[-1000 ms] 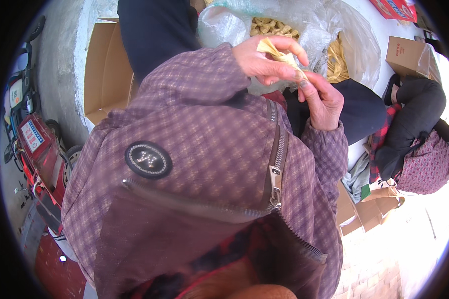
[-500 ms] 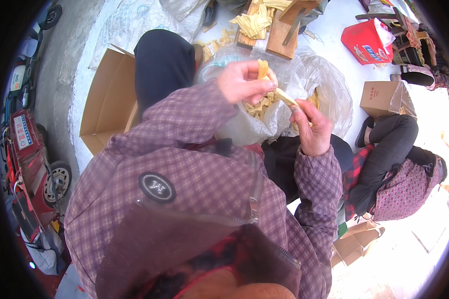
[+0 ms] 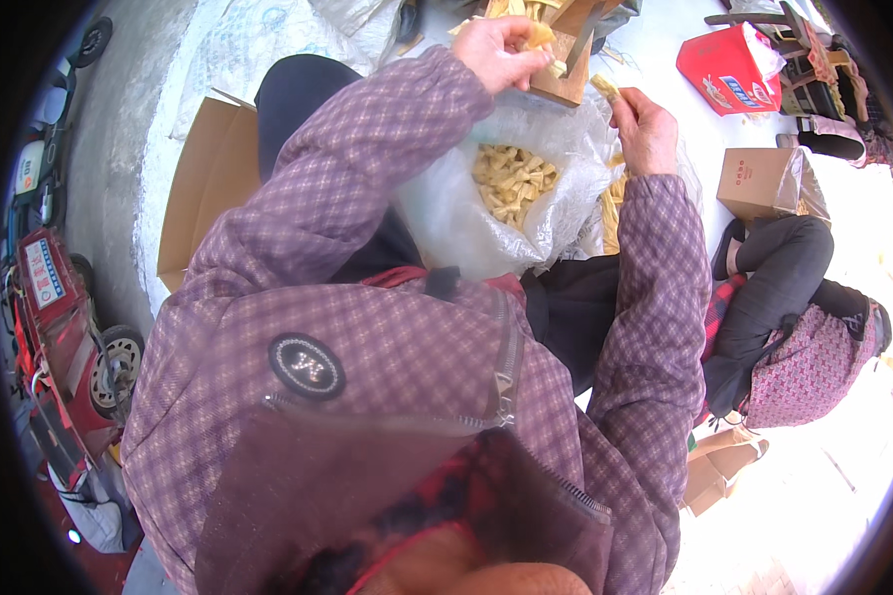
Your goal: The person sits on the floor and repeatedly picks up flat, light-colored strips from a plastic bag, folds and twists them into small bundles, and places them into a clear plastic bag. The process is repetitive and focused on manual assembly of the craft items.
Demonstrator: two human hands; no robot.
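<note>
My left hand [image 3: 503, 55] pinches a pale yellow, dried-looking strip [image 3: 540, 37] beside a wooden block stand [image 3: 566, 89] with an upright dark blade [image 3: 584, 42]. On the blade's other side, my right hand [image 3: 647, 129] is closed on the end of a yellow strip [image 3: 603, 86]. I cannot tell whether both hands hold one strip or separate pieces. Below them, an open clear plastic bag [image 3: 437, 213] holds many short yellow pieces [image 3: 514, 183]. More long yellow strips [image 3: 613, 213] lie in plastic at its right.
An open cardboard box [image 3: 203, 188] stands by my left knee. A red bag [image 3: 729, 77] and a small carton [image 3: 764, 183] are at the right, near a seated person's dark-trousered leg [image 3: 779, 268]. A red vehicle [image 3: 60, 317] stands far left.
Both hands have moved forward from above the bag to the wooden stand and farther apart. The short pieces in the bag are now uncovered.
</note>
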